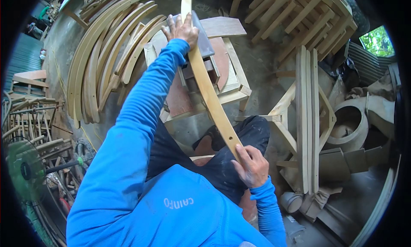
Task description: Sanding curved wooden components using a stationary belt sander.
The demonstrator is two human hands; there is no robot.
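A long curved wooden strip (208, 90) slants across the middle, its near end close to my right thigh. A small dark hole shows near that end. My right hand (252, 165) grips the near end, thumb and fingers closed at its edge. Farther up, my left hand (183, 31) holds the strip down against a grey flat-topped block (201, 33), its fingers reaching over the wood. Under the block stands a low wooden stand (231, 95) with reddish boards, between and beyond my knees. What lies directly under my left palm is hidden.
Stacked curved wooden pieces (96, 54) lie at the far left. Wooden frames (299, 16) pile up at the back right. Upright long boards (308, 118) stand to my right, beside a round-mouthed housing (346, 123). A green fan (26, 170) is on the left.
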